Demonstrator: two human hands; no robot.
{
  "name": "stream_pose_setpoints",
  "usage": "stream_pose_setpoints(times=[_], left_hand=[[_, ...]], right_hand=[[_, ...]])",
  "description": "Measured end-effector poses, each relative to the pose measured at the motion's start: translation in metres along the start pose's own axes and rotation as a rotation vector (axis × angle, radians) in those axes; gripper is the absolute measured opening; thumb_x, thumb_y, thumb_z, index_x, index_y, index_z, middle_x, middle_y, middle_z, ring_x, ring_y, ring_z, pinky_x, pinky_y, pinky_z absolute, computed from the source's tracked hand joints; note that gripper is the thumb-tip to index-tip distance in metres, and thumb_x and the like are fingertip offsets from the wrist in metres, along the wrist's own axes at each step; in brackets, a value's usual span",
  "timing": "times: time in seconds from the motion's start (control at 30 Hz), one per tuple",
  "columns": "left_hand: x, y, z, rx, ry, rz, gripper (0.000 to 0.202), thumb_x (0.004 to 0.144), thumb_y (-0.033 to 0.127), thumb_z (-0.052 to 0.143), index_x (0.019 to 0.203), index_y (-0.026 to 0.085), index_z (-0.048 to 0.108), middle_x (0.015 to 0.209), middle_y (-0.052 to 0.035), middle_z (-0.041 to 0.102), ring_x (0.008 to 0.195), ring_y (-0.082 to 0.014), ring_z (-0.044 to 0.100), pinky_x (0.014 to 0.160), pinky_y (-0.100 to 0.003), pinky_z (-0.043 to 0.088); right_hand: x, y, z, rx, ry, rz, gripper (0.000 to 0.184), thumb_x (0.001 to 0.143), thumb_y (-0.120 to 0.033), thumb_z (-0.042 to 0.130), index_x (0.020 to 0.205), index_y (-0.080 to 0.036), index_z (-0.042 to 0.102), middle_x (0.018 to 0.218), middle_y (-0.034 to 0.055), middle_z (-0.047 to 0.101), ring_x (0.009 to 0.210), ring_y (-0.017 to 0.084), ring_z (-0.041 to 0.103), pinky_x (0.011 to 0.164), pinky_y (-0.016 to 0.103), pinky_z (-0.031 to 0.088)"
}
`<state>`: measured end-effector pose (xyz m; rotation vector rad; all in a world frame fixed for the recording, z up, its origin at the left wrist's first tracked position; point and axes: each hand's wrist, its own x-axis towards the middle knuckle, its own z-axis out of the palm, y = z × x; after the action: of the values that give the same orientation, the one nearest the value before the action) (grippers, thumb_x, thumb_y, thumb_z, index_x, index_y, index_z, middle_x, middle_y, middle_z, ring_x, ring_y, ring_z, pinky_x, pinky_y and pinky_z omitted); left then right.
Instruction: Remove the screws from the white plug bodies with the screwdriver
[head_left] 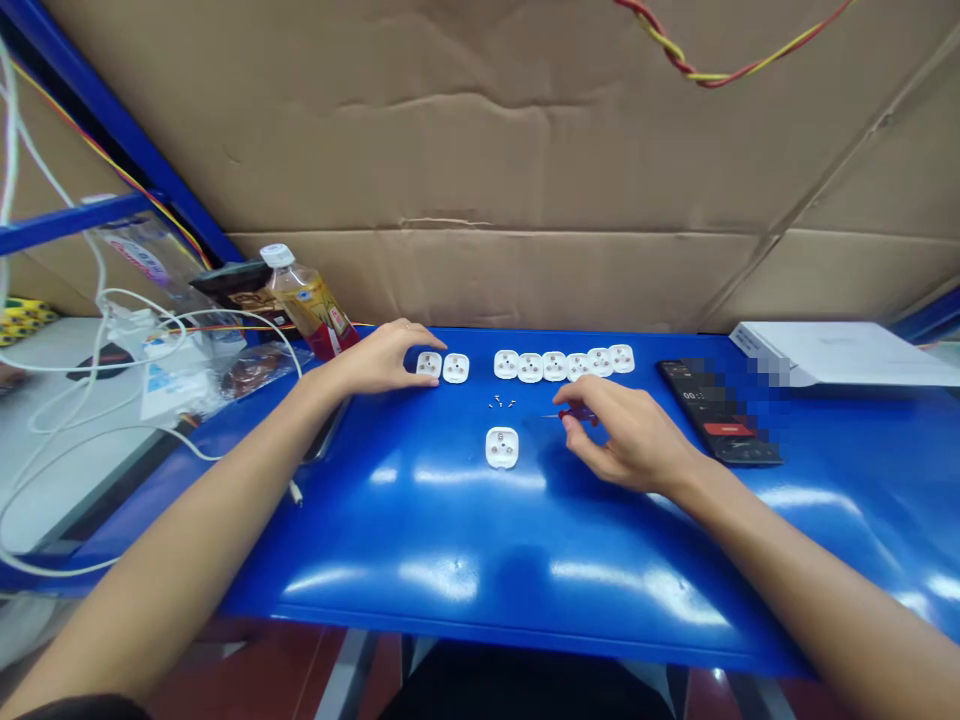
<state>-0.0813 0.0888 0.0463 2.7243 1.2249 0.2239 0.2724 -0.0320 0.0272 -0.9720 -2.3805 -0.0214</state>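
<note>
My left hand (384,358) is at the far left of a row of small white rounded-square parts. Its thumb and index finger sit around opposite edges of the leftmost white square part (429,366), which lies on the table. A second such part (456,368) lies just to its right. My right hand (619,430) is closed on a small screwdriver (576,415) with a red handle, its thin shaft pointing left. Left of the tip lie several tiny screws (501,402). Nearer to me, a single white square part (502,448) with metal spots inside lies apart.
Several more white parts (553,366) form a touching row at the back of the blue table (450,540). A phone (720,415) and a white box (847,352) are at right. A drink bottle (311,305), plastic bags and loose white cables (187,330) crowd the left.
</note>
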Motion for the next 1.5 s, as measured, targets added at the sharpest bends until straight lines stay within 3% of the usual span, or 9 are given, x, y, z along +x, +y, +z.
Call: stream_pose_setpoints(times=[0.27,0.53,0.83,0.93,1.03,1.17,1.27,1.37,1.5], left_hand=[[0.0,-0.001,0.001,0.015,0.011,0.015,0.061,0.086,0.061,0.069,0.129,0.018,0.072,0.133,-0.0126,0.071,0.122,-0.033,0.065,0.107,-0.044,0.048],[-0.002,0.003,-0.001,0.007,-0.016,-0.024,0.055,0.087,0.059,0.068,0.126,0.021,0.075,0.125,-0.0101,0.076,0.108,-0.0302,0.072,0.093,-0.038,0.053],[-0.002,0.006,-0.004,-0.072,0.049,-0.016,0.062,0.082,0.061,0.074,0.128,0.02,0.073,0.13,-0.0113,0.073,0.117,-0.0317,0.069,0.104,-0.041,0.051],[-0.001,0.02,-0.011,-0.095,0.178,0.025,0.062,0.083,0.06,0.075,0.13,0.019,0.072,0.132,-0.0121,0.071,0.12,-0.0318,0.066,0.107,-0.044,0.049],[-0.001,0.052,-0.015,-0.14,0.251,0.053,0.048,0.091,0.052,0.071,0.127,0.02,0.073,0.127,-0.0097,0.073,0.117,-0.0289,0.067,0.105,-0.043,0.049],[-0.006,0.105,-0.006,-0.223,0.052,0.148,0.031,0.099,0.04,0.065,0.121,0.02,0.074,0.124,-0.0076,0.074,0.116,-0.0261,0.067,0.103,-0.039,0.05],[-0.012,0.126,0.004,-0.259,-0.025,0.143,0.029,0.102,0.034,0.062,0.127,0.021,0.071,0.129,-0.0077,0.072,0.121,-0.0262,0.065,0.106,-0.04,0.047],[-0.017,0.127,0.009,-0.345,-0.085,0.174,0.036,0.102,0.035,0.064,0.135,0.023,0.066,0.134,-0.0074,0.07,0.125,-0.0256,0.063,0.108,-0.04,0.046],[-0.02,0.115,0.009,-0.465,-0.156,0.234,0.05,0.095,0.04,0.073,0.142,0.026,0.063,0.139,-0.0074,0.068,0.126,-0.0251,0.063,0.108,-0.038,0.049]], right_hand=[[-0.001,0.0,0.0,0.005,-0.013,0.016,0.016,0.094,-0.018,0.054,0.11,-0.022,0.056,0.095,0.0064,0.073,0.077,0.021,0.069,0.068,0.034,0.052],[0.0,-0.001,0.0,-0.005,-0.016,0.004,0.015,0.094,-0.018,0.054,0.108,-0.021,0.056,0.093,0.0063,0.073,0.076,0.021,0.069,0.066,0.033,0.051],[-0.001,0.0,0.001,-0.014,-0.013,-0.004,0.015,0.095,-0.018,0.053,0.11,-0.02,0.057,0.096,0.0066,0.074,0.079,0.021,0.072,0.068,0.033,0.052],[-0.001,0.0,0.002,-0.031,-0.002,-0.003,0.013,0.097,-0.02,0.053,0.11,-0.02,0.058,0.095,0.0061,0.075,0.077,0.021,0.072,0.066,0.032,0.051],[-0.002,0.0,0.002,-0.036,0.008,0.004,0.012,0.098,-0.022,0.054,0.109,-0.02,0.059,0.092,0.0052,0.076,0.073,0.02,0.072,0.065,0.031,0.051],[-0.002,-0.001,0.003,-0.038,0.068,-0.012,0.012,0.1,-0.024,0.054,0.11,-0.019,0.059,0.08,0.0023,0.074,0.063,0.017,0.07,0.06,0.029,0.048],[-0.002,-0.002,0.003,-0.072,0.117,-0.04,0.012,0.101,-0.025,0.054,0.109,-0.019,0.06,0.071,0.0001,0.072,0.057,0.018,0.068,0.053,0.028,0.043],[-0.002,-0.003,0.002,-0.1,0.116,-0.06,0.013,0.102,-0.026,0.053,0.109,-0.018,0.061,0.07,0.0009,0.072,0.057,0.019,0.069,0.052,0.029,0.042],[0.0,-0.003,0.0,-0.113,0.111,-0.063,0.017,0.105,-0.026,0.049,0.11,-0.016,0.062,0.074,0.0028,0.075,0.057,0.019,0.069,0.053,0.029,0.042]])
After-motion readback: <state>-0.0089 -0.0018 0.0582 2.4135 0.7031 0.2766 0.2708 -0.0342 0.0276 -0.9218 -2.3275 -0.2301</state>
